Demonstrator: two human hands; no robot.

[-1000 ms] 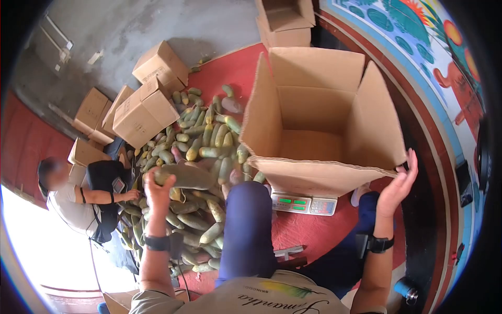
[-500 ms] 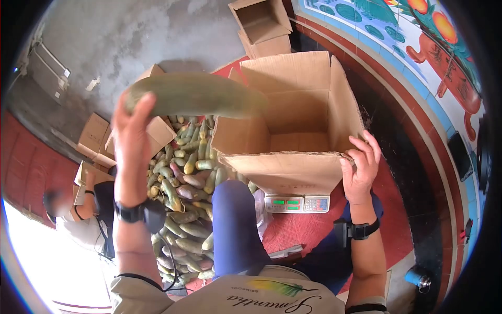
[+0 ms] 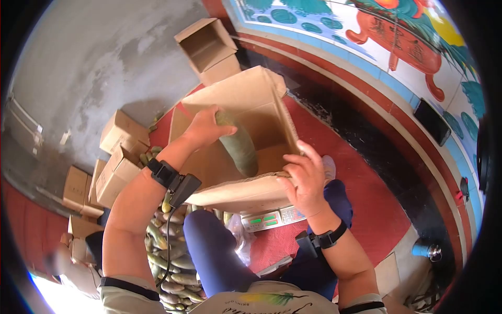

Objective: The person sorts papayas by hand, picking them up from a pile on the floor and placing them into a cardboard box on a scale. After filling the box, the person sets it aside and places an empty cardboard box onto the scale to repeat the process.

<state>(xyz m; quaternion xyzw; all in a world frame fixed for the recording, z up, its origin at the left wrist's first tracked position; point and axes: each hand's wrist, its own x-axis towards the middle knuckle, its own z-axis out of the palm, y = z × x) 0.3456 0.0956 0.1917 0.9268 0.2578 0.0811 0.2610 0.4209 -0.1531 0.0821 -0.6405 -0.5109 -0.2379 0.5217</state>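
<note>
A long green gourd-like vegetable (image 3: pixel 239 148) hangs tilted inside the open cardboard box (image 3: pixel 235 192); my left hand (image 3: pixel 208 127) grips its upper end. The fingers of my right hand (image 3: pixel 303 175) are bent over the box's near right corner, thumb on the near side. Below the box, a digital scale (image 3: pixel 269 220) shows lit green displays. The part of the box floor that shows is bare cardboard.
Many green vegetables (image 3: pixel 172 261) lie piled at my left knee. Smaller cartons (image 3: pixel 121 172) stand along the wall, and another open box (image 3: pixel 206 47) is behind. At far left is another person's arm (image 3: pixel 78 272). A blue flask (image 3: pixel 424 250) is at right.
My left hand has carried the vegetable from above the pile, left of the box, into the box opening. The view has turned, and my right hand remains at the box corner.
</note>
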